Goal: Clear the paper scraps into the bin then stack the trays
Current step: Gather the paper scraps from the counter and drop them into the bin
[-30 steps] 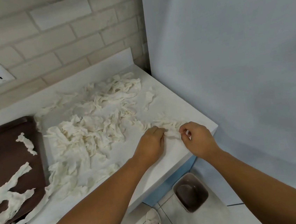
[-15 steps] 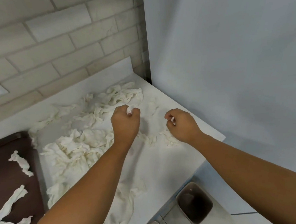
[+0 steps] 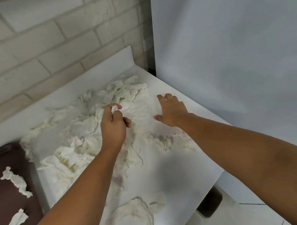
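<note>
Left hand (image 3: 113,127) pinches a crumpled white paper scrap (image 3: 114,109); right hand (image 3: 171,110), fingers spread, lies over the white tabletop (image 3: 177,164).

Single head-worn wide-angle view, facing forward and steeply down, close above white smooth worktop (image 3: 176,175), pale brick wall (image 3: 54,39) behind, dark rectangular bin (image 3: 209,205) below.

Bare left forearm (image 3: 76,202) and bare right forearm (image 3: 249,156), uncovered from wrist to picture's edge. Slender wrists. Bare left hand (image 3: 112,129), bare right hand (image 3: 171,110). Fingernails too blurred to tell.
</note>
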A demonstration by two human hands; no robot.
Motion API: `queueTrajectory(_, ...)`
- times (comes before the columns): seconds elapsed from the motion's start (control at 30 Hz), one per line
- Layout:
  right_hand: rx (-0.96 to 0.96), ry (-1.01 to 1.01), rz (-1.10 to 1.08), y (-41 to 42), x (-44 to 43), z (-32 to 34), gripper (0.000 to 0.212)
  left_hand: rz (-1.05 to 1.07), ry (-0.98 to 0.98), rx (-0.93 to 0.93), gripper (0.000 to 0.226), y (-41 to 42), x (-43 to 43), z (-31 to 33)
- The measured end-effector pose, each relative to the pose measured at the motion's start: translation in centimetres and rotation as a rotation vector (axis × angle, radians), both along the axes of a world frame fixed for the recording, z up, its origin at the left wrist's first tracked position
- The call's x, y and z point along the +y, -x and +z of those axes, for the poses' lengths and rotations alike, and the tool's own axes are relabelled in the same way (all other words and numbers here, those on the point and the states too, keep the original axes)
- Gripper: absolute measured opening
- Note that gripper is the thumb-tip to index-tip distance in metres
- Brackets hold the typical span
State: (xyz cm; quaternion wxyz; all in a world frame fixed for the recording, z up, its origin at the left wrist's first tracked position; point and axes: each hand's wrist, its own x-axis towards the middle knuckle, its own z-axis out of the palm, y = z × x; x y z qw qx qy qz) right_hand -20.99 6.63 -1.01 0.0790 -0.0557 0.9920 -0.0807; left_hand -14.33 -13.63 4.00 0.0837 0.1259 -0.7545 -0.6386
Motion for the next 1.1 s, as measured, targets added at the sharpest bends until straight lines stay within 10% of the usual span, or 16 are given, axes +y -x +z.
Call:
queueTrajectory(0.33,0.126,0.152,0.046,0.2,-1.4,-0.4,0.02,-0.018,-0.028,-0.104,0.052,-0.5,0.0,-0.5)
queueTrajectory(0.67,0.245,0.807,-0.209,-6.3,4.0,7.3,0.038,-0.164,-0.104,-0.07,0.021,-3.7,7.6,2.5)
queueTrajectory(1.1,0.291,0.809,-0.273,-25.1,19.4,4.0,0.046,-0.409,0.142,-0.144,0.059,-17.2,24.6,-0.4)
